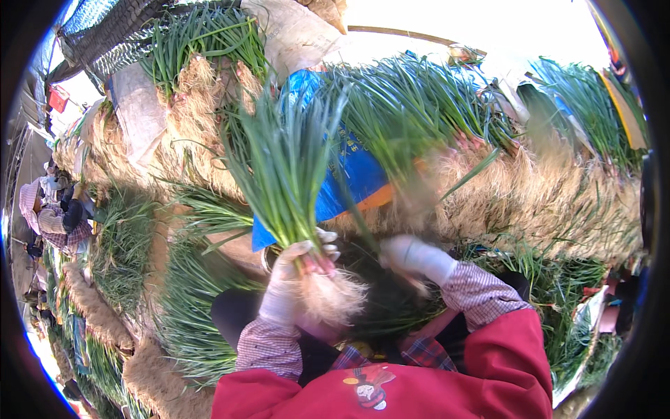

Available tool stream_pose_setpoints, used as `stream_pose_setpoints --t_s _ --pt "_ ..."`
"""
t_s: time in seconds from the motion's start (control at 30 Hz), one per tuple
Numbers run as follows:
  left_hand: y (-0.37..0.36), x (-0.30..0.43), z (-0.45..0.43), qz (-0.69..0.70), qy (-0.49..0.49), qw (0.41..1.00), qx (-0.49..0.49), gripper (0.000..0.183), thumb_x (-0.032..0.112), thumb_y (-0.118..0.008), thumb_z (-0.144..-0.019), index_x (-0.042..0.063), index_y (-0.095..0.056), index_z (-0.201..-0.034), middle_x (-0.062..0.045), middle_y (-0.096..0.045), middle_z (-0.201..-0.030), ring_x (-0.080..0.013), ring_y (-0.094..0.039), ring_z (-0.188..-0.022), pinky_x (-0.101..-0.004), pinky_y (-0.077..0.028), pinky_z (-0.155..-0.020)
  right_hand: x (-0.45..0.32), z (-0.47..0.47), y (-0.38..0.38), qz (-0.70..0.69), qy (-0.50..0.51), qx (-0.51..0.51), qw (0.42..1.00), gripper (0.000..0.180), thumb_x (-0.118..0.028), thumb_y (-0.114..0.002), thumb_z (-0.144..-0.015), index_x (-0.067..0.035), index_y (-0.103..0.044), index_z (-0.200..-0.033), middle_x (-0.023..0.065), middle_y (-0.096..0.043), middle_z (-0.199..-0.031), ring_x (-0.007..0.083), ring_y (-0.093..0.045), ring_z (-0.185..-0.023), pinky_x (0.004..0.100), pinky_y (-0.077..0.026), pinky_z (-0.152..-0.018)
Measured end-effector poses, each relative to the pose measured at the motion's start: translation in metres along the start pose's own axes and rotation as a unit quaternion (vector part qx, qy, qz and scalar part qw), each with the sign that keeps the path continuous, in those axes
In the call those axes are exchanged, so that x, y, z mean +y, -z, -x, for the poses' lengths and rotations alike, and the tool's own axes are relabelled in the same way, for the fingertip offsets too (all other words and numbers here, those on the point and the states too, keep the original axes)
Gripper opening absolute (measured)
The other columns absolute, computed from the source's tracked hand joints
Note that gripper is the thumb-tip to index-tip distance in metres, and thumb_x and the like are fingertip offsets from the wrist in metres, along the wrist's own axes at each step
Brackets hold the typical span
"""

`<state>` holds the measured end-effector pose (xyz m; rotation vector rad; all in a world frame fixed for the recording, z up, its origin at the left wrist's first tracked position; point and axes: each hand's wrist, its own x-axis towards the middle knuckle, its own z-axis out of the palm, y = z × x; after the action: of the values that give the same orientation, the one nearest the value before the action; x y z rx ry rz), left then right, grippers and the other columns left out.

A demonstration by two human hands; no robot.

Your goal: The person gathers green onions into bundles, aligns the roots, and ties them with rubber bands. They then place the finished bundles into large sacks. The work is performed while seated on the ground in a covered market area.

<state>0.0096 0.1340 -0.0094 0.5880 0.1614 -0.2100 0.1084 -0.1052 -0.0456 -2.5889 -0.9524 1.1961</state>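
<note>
In my gloved left hand (282,280) is an upright bunch of scallions (288,183), gripped low around the pale stems. Its reddish bases and fringe of whitish roots spread out below my fingers, and the green leaves fan upward. Motion blurs my right hand (419,259), also gloved, just right of the bunch and apart from it. A single scallion (358,214) appears to pass through its fingers: a long leaf slants up to the left, and a blurred root end hangs below. Beneath both hands, a dark, shaded patch of greens lies between my knees.
Before me stretches a long bank of rooted scallions (528,194), leaves pointing away. A blue plastic sheet (350,173) is draped over it. More scallions (201,309) lie on my left, and loose leaves (565,277) on my right. Farther left sits another person (57,220) in a hat.
</note>
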Motion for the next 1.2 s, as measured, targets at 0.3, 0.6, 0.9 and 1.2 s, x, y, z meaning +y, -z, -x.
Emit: stream_pose_setpoints --t_s 0.3,0.6,0.9,1.2 --pt "-0.019 0.003 -0.006 -0.001 0.000 1.000 -0.013 0.049 0.019 -0.063 -0.080 -0.005 -0.046 -0.119 -0.011 -0.057 -0.097 -0.0215 -0.058 -0.083 -0.0407 -0.053 -0.075 -0.011 -0.017 0.069 0.219 -0.114 0.231 0.941 0.037 -0.040 -0.056 -0.088 -0.006 -0.066 -0.098 0.0103 -0.069 -0.084 0.0243 -0.067 -0.080 0.0369 -0.054 -0.063" --pt "-0.018 -0.003 -0.005 -0.020 0.002 1.000 0.011 0.052 0.024 -0.060 -0.083 -0.013 -0.049 -0.118 -0.022 -0.061 -0.107 -0.0256 -0.063 -0.079 -0.0409 -0.057 -0.061 0.026 -0.007 0.009 0.110 -0.081 0.371 0.919 0.024 -0.033 -0.056 -0.089 -0.013 -0.068 -0.082 0.0071 -0.068 -0.078 0.0176 -0.068 -0.074 0.0345 -0.053 -0.056" --pt "-0.010 -0.001 -0.006 0.016 0.042 0.998 -0.038 0.042 0.023 -0.062 -0.082 -0.004 -0.053 -0.113 -0.020 -0.053 -0.117 -0.0204 -0.058 -0.085 -0.0422 -0.051 -0.082 0.066 -0.021 0.052 -0.646 0.166 0.214 0.714 0.027 -0.030 -0.050 -0.094 -0.006 -0.061 -0.089 0.0063 -0.060 -0.064 0.0144 -0.057 -0.051 0.0246 -0.044 -0.042" --pt "-0.011 -0.034 -0.005 -0.039 0.137 0.989 0.042 0.036 0.022 -0.055 -0.084 -0.008 -0.058 -0.105 -0.032 -0.058 -0.110 -0.0376 -0.064 -0.087 -0.0489 -0.056 -0.072 -0.051 0.059 -0.003 0.062 0.090 0.267 0.957 0.030 -0.036 -0.056 -0.088 -0.008 -0.065 -0.090 0.0090 -0.065 -0.064 0.0287 -0.066 -0.061 0.0368 -0.053 -0.060"
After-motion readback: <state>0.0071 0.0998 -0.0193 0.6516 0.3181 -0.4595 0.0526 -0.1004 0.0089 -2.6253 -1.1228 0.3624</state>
